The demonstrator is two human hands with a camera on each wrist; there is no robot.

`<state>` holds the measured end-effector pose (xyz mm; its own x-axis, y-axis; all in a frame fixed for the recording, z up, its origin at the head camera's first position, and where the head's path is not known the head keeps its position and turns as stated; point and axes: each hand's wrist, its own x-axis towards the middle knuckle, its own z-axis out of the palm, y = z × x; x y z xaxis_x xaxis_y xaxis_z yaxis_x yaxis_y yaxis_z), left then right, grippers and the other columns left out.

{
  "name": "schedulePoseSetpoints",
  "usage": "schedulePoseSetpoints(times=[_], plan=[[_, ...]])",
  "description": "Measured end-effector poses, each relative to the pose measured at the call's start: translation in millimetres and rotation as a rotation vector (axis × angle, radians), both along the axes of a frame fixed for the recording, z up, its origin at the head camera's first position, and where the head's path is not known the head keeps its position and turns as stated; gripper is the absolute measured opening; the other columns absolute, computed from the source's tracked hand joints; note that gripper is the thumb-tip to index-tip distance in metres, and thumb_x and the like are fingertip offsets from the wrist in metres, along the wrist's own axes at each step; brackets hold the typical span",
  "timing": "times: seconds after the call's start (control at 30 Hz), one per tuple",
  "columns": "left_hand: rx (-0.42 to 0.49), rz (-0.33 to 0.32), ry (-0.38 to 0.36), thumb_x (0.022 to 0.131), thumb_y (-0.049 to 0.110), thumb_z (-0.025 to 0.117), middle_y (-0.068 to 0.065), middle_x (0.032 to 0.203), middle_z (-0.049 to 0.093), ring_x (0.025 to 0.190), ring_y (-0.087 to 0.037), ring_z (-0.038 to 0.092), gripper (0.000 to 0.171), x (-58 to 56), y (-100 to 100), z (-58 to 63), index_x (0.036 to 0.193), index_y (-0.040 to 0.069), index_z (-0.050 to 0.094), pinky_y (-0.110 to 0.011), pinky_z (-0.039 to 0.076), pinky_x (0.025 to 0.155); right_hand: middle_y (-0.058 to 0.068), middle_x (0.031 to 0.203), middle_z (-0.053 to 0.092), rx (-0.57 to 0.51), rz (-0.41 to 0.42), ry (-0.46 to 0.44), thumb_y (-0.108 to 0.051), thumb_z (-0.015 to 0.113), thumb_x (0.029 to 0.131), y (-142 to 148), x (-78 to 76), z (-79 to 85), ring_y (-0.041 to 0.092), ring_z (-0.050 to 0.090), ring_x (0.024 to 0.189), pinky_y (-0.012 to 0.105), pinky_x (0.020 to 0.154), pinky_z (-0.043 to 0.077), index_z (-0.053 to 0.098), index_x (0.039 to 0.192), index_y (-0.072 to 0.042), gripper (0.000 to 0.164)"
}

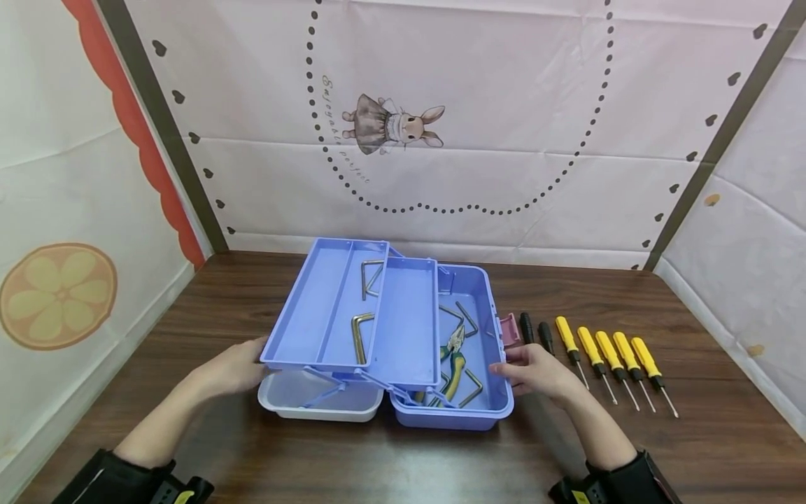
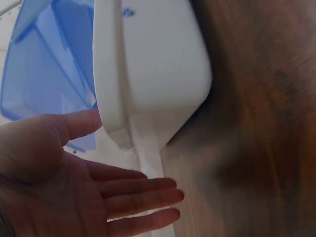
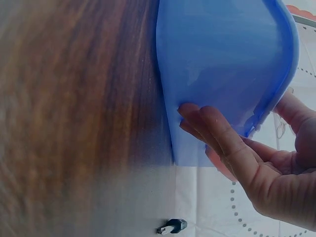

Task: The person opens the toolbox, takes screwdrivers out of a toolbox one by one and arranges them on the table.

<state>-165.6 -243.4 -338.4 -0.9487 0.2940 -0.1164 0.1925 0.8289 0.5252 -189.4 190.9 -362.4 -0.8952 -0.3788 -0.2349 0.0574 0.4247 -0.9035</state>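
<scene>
A blue toolbox (image 1: 451, 420) stands unfolded on the table, its stepped trays (image 1: 343, 301) fanned out leftward over a whitish lid (image 1: 317, 406). Pliers with green-and-yellow handles (image 1: 455, 364) lie in the deep right compartment among several hex keys (image 1: 471, 388). More hex keys (image 1: 360, 339) are in the left tray. My left hand (image 2: 64, 182) is beside the lid, its thumb at the rim and the other fingers stretched out. With my right hand (image 1: 532, 371) I hold the toolbox's right wall, fingers (image 3: 219, 131) outside and thumb over the rim, partly hidden in the right wrist view.
To the right of the toolbox lie several yellow-handled screwdrivers (image 1: 604, 350) in a row, with two black-handled tools (image 1: 527, 327) nearer the box. A pink latch (image 1: 510, 329) juts from the toolbox's right side. Printed white cloth walls (image 1: 478, 161) border the wooden table (image 1: 302, 462).
</scene>
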Motion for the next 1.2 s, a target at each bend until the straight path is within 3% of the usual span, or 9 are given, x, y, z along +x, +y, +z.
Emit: schedulePoseSetpoints(times=[0.1,0.17,0.33,0.57,0.73,0.9,1.2], plan=[[0.065,-0.071,0.000,0.083,0.017,0.060,-0.030,0.113,0.051,0.100,-0.044,0.051,0.051,6.2,2.3,-2.7,0.122,-0.011,0.043,-0.054,0.041,0.079,0.020,0.096,0.062,-0.008,-0.004,-0.006,-0.024,0.062,0.083,0.2,1.1,0.2,0.026,0.062,0.081,0.039,0.068,0.051,0.048,0.115,0.015,0.053],[0.081,-0.081,0.002,0.080,0.012,0.063,-0.030,0.108,0.054,0.095,-0.043,0.053,0.049,8.7,3.9,-4.3,0.120,-0.011,0.045,-0.052,0.043,0.076,0.020,0.096,0.062,-0.011,-0.001,-0.005,-0.023,0.062,0.083,0.0,2.2,0.6,0.026,0.062,0.081,0.039,0.068,0.051,0.047,0.115,0.015,0.052],[0.069,-0.038,0.039,0.071,-0.004,0.063,-0.027,0.095,0.058,0.084,-0.037,0.058,0.040,11.5,6.6,-8.4,0.108,-0.014,0.051,-0.045,0.048,0.068,0.021,0.097,0.061,-0.017,-0.003,-0.003,-0.021,0.061,0.084,-0.7,3.9,0.2,0.027,0.062,0.081,0.039,0.067,0.051,0.047,0.115,0.015,0.050],[0.013,0.037,0.141,0.068,-0.003,0.060,-0.021,0.089,0.061,0.079,-0.030,0.059,0.037,14.7,5.3,-6.3,0.103,-0.013,0.054,-0.042,0.047,0.064,0.020,0.095,0.062,-0.021,-0.011,0.008,-0.021,0.063,0.082,-5.7,1.9,-4.0,0.026,0.063,0.079,0.037,0.066,0.051,0.049,0.114,0.015,0.050],[-0.023,0.083,0.197,0.071,0.001,0.058,-0.026,0.095,0.059,0.084,-0.032,0.057,0.044,18.6,8.2,7.1,0.110,-0.017,0.048,-0.046,0.045,0.068,0.019,0.093,0.063,-0.004,-0.039,0.007,-0.022,0.064,0.081,-7.1,0.7,-4.7,0.026,0.063,0.078,0.037,0.065,0.051,0.051,0.113,0.013,0.049],[0.003,0.102,0.283,0.076,0.003,0.055,-0.031,0.103,0.055,0.092,-0.038,0.055,0.046,23.8,17.4,30.0,0.116,-0.019,0.043,-0.051,0.042,0.075,0.020,0.093,0.063,0.005,-0.050,0.015,-0.022,0.064,0.082,-7.1,1.1,-2.6,0.026,0.063,0.079,0.036,0.065,0.051,0.051,0.113,0.013,0.048],[0.306,0.085,0.286,0.086,0.018,0.057,-0.026,0.122,0.046,0.091,-0.029,0.055,0.055,30.7,44.1,62.8,0.133,0.000,0.037,-0.034,0.049,0.065,0.021,0.095,0.062,-0.006,-0.034,0.027,-0.020,0.062,0.083,-3.0,1.3,-1.3,0.027,0.063,0.081,0.037,0.066,0.051,0.049,0.114,0.015,0.048]])
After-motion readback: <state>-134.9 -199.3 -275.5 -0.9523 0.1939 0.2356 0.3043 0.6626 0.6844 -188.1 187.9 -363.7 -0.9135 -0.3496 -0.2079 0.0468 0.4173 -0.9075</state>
